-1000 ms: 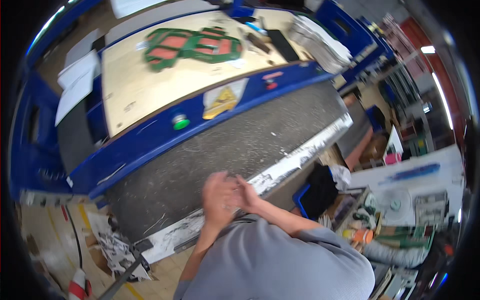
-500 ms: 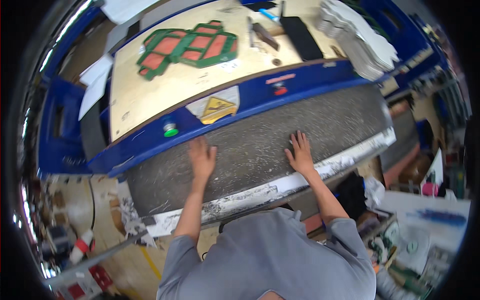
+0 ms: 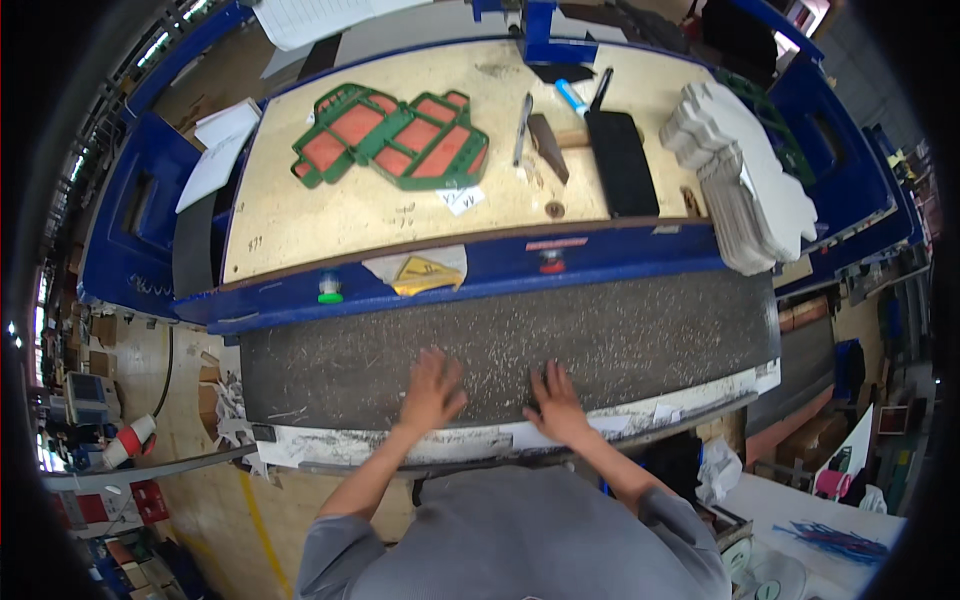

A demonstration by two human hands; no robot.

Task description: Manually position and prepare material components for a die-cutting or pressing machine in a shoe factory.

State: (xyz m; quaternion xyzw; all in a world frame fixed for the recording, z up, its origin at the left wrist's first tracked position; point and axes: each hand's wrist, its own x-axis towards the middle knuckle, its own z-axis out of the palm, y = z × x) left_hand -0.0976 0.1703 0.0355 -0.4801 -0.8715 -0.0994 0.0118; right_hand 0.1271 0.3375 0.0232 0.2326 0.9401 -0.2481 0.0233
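Note:
My left hand (image 3: 432,392) is over the dark board (image 3: 330,365), fingers spread and slightly blurred, with nothing in it. To its right, my right hand (image 3: 557,402) lies near the board's front edge, palm down and fingers apart. The board's dark surface is covered in small pale scratches and flecks. Along its near side runs a worn white strip (image 3: 350,445). Whether the left palm touches the surface I cannot tell.
Behind the board stands a blue machine with a pale wooden top (image 3: 330,225). On it are a green cutting die (image 3: 400,150) with red foam, a hammer (image 3: 550,148), a black flat plate (image 3: 622,165) and stacked grey sheets (image 3: 750,190). A green button (image 3: 330,287) and a red button (image 3: 551,262) face me.
My left hand has moved right and nearer to me; my right hand has come left and nearer. They are closer together. The whole view has turned, so the board looks more level.

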